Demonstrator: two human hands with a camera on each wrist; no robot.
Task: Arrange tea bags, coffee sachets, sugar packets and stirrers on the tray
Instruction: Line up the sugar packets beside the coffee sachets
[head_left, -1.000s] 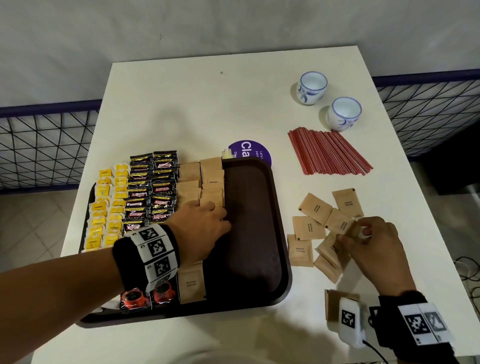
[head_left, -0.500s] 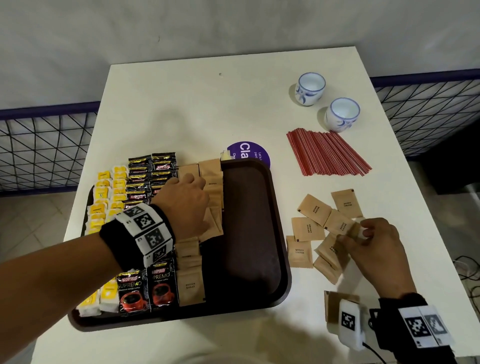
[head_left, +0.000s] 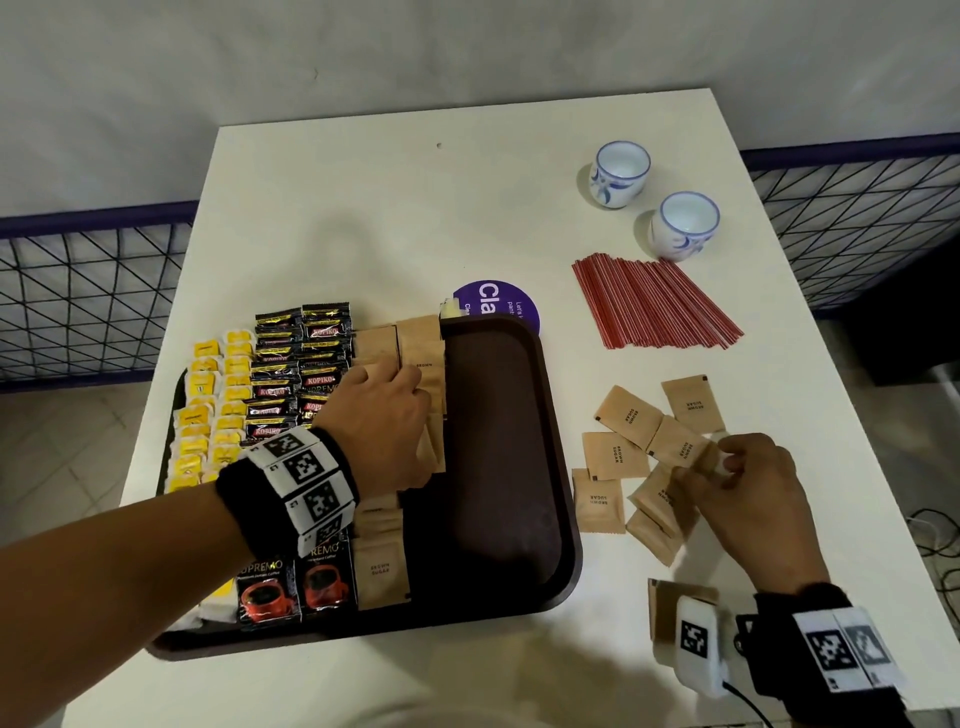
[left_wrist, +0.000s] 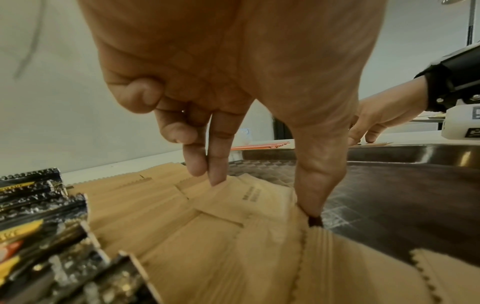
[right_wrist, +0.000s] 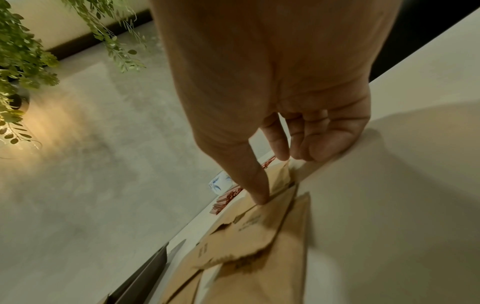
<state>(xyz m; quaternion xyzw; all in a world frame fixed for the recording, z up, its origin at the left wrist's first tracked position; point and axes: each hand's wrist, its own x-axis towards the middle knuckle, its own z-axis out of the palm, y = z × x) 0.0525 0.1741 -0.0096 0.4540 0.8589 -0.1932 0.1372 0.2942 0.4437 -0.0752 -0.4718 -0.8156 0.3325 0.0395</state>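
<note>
A dark brown tray (head_left: 563, 519) holds rows of yellow tea bags (head_left: 208, 415), black coffee sachets (head_left: 301, 364) and brown sugar packets (head_left: 421, 348); its right half is bare. My left hand (head_left: 410, 374) lies on the sugar column near the tray's far end. In the left wrist view my left hand (left_wrist: 262, 197) presses two straight fingers on one packet (left_wrist: 249, 197), the thumb against its edge. My right hand (head_left: 722, 457) pinches a loose sugar packet (head_left: 680, 447) among several on the table; the right wrist view shows the thumb and fingers of my right hand (right_wrist: 272, 179) on its edge.
A fan of red stirrers (head_left: 654, 306) lies on the white table right of the tray, with two blue-and-white cups (head_left: 618, 174) (head_left: 683, 226) behind it. A purple sticker (head_left: 498, 304) peeks out past the tray's far rim. Wire fencing flanks the table.
My left hand has slid along the sugar column from the tray's middle toward its far end. My right hand has stayed put, still pinching the loose packet.
</note>
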